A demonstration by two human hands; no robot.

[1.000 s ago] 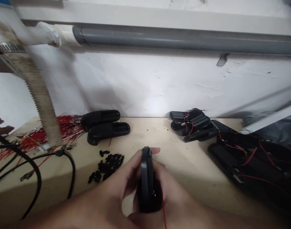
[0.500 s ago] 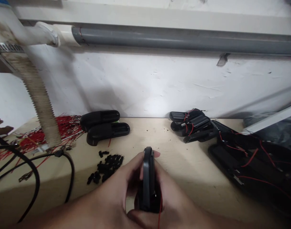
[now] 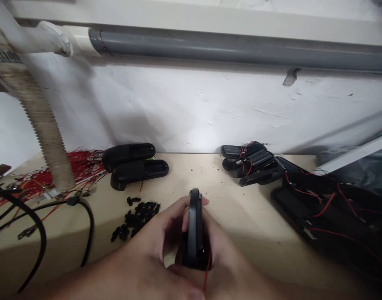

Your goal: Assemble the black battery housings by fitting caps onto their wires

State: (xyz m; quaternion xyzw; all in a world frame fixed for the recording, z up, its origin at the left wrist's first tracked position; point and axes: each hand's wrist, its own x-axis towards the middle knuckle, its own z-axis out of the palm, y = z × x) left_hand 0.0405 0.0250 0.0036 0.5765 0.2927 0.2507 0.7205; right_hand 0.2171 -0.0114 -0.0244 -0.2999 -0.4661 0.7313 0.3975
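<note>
A black casing (image 3: 194,229) sits between the left hand (image 3: 156,233) and the right hand (image 3: 220,246), in front of the middle of the tabletop (image 3: 191,175). Its narrow side faces up, and its long axis runs away from the person toward the tabletop's far edge. Neither hand is nearer: both touch it, the left along its left flank and the right along its right. The left hand is partly closed, curled round the casing with a gap between palm and casing near the lower end. The right hand is curled too, pressed closer to its side; most of its fingers are hidden behind the casing. Whether the casing touches the tabletop, I cannot tell. A thin red wire (image 3: 207,271) hangs from its near end, toward the right hand.

Beyond the left hand, small black parts (image 3: 142,214) lie loose, and two black shells (image 3: 139,171) lie side by side near the far edge, just beside a heap of red wires (image 3: 83,166). Toward the far edge on the right lies a pile of wired black housings (image 3: 260,162), with larger dark pieces (image 3: 328,204) nearer the right side.
</note>
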